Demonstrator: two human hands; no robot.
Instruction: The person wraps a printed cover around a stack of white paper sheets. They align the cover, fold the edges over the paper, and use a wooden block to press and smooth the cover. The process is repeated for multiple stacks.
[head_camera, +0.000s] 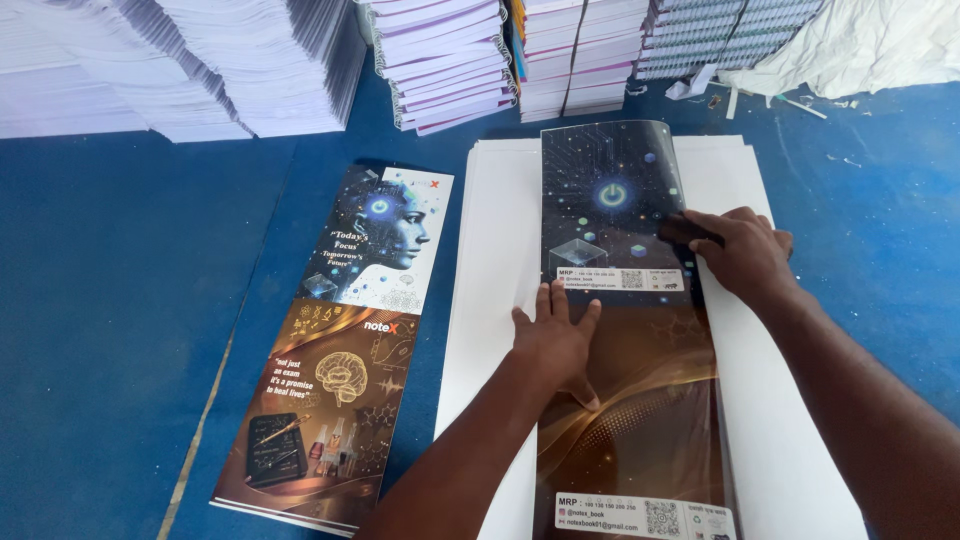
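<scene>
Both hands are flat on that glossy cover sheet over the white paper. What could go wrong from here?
1. The glossy cover sheet could slide askew on the white paper stack; only the left hand and right hand pin it.
2. Its curled far end may crease.
3. Palms could smudge the gloss.

Bright, even daylight, soft glare on the glossy printed cover sheet (625, 300), faint shadows under both forearms, sharp focus at centre, slight wide-angle stretching toward the frame edges
</scene>
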